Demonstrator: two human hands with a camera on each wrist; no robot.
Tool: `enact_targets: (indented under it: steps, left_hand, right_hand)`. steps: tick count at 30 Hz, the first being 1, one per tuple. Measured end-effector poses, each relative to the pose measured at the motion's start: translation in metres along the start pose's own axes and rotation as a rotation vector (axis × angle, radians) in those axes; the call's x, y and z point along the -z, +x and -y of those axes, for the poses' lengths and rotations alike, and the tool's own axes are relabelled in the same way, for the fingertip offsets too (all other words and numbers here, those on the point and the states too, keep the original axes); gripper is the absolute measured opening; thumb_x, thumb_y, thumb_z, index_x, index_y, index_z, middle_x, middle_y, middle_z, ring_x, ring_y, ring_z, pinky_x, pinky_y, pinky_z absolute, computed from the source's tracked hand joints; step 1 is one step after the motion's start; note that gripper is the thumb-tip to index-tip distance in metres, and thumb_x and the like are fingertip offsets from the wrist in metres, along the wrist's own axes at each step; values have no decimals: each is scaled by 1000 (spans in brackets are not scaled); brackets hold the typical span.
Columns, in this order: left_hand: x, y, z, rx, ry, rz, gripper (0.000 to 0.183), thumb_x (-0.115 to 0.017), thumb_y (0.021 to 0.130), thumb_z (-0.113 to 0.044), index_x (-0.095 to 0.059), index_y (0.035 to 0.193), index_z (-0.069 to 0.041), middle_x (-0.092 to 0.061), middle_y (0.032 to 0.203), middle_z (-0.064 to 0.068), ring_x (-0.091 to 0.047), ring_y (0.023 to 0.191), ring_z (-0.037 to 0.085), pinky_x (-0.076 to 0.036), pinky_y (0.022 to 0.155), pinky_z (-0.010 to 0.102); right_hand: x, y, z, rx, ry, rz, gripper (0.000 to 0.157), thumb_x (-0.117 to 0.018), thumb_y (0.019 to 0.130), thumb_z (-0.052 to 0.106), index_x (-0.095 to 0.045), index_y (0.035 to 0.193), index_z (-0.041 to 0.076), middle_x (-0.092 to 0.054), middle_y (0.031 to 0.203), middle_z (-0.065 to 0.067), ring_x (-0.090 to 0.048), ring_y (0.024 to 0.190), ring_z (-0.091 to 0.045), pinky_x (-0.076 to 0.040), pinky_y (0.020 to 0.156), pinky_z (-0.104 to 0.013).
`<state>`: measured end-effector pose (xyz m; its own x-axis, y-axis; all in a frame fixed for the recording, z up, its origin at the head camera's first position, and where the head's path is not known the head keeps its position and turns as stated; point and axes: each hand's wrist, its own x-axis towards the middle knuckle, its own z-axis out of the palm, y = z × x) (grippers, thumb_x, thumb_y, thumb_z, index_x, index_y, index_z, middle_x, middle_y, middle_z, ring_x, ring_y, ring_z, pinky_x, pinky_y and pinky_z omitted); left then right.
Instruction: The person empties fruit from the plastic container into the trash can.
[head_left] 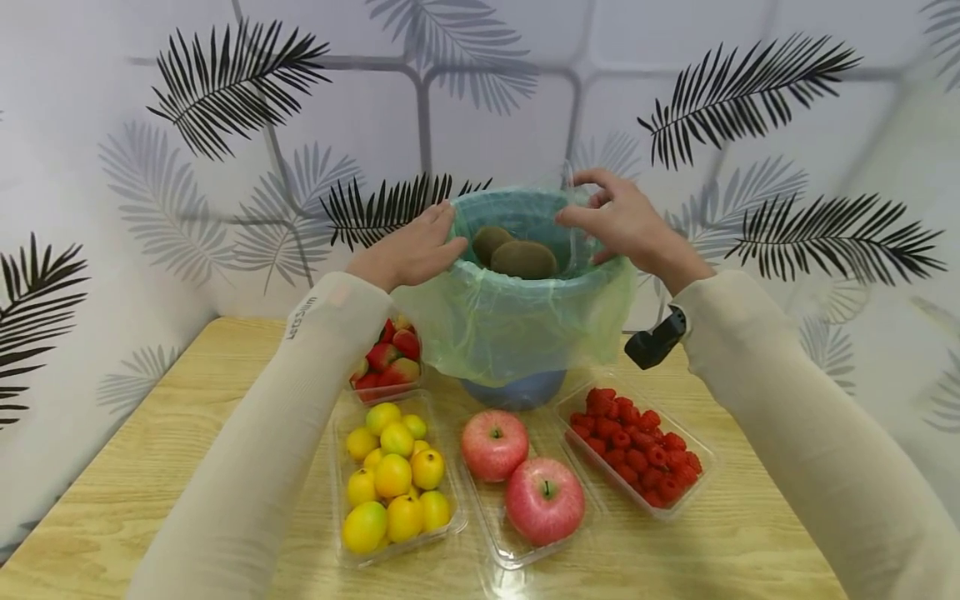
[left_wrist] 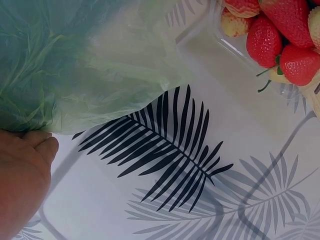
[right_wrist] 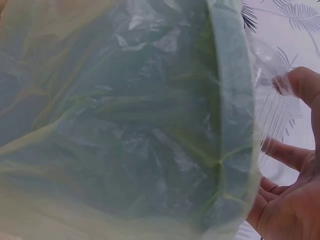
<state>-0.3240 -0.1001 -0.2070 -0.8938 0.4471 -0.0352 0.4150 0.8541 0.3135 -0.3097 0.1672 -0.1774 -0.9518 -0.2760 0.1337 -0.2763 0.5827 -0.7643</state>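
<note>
Kiwis show inside the bin near the far table edge; right hand grips a clear container at the rim; left hand, fingers extended, touches the opposite side.

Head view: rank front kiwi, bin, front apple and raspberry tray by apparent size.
Largest to smallest:
1. bin
2. raspberry tray
3. front apple
4. front kiwi, partly from lying farther away
</note>
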Motion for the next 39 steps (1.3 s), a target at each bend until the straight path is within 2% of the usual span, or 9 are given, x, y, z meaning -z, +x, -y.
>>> enact_targets:
  steps: [5,8,11,16,22,28,34,36,39]
  left_hand:
    - [0,1,-1,9,5,3,66,-21,103,-38,6,152,-4,12,160,11,9,148,24,-3,121,40]
    - [0,1,-1,7,6,3,66,-20,103,-39,6,153,-4,11,160,12,9,149,24,-3,121,40]
    - [1,1,-2,2,12,-1,66,-21,103,-38,6,152,-3,11,160,12,9,149,24,-3,121,40]
    - [1,2,-3,7,9,4,66,-21,103,-38,6,152,-3,11,160,12,9,148,24,-2,121,40]
    - [0,3,-3,9,14,13,67,-21,103,-39,6,152,-3,12,160,13,9,148,25,-2,121,40]
    - [-1,3,-3,14,4,10,68,-21,103,-39,7,152,-3,12,160,13,10,148,25,-3,121,40]
    - [0,1,-3,15,-6,9,68,-21,102,-39,6,152,-3,11,160,13,10,148,26,-2,121,41]
    - [-1,1,-3,14,-6,5,68,-21,102,-39,6,152,-3,11,160,13,10,148,26,-3,121,41]
    - [0,2,-3,12,2,1,68,-21,102,-39,5,152,-3,10,160,13,9,148,26,-3,121,40]
  right_hand:
    - [-4,1,-5,31,-37,-7,59,-62,90,28,-38,143,16,-38,101,-8,-51,76,-22,-54,56,-34]
    - [-6,1,-7,39,-49,-20,59,-63,90,28,-39,142,17,-39,107,-10,-51,63,-20,-53,55,-34]
    - [-6,0,-8,54,-69,-44,59,-64,89,27,-40,142,18,-39,118,-15,-50,56,-19,-52,55,-33]
    - [-4,-1,-7,64,-60,-63,60,-65,89,26,-40,142,18,-38,125,-20,-50,58,-19,-52,55,-32]
    - [-1,-3,-7,74,-3,-93,62,-65,88,23,-38,144,18,-38,116,-11,-49,78,-20,-53,56,-30]
    - [7,-6,-5,29,146,-101,64,-65,89,26,-35,146,20,-39,113,-5,-51,94,-20,-57,61,-31]
    - [14,-8,-11,-44,380,-80,57,-60,92,27,-36,143,20,-47,114,-2,-50,84,-16,-58,64,-32]
    - [17,-9,-14,-58,453,-72,55,-59,93,27,-37,142,18,-46,117,-2,-50,80,-15,-58,64,-33]
    - [21,-11,-16,-73,527,-58,57,-58,94,29,-34,144,15,-42,114,-2,-48,82,-17,-57,65,-32]
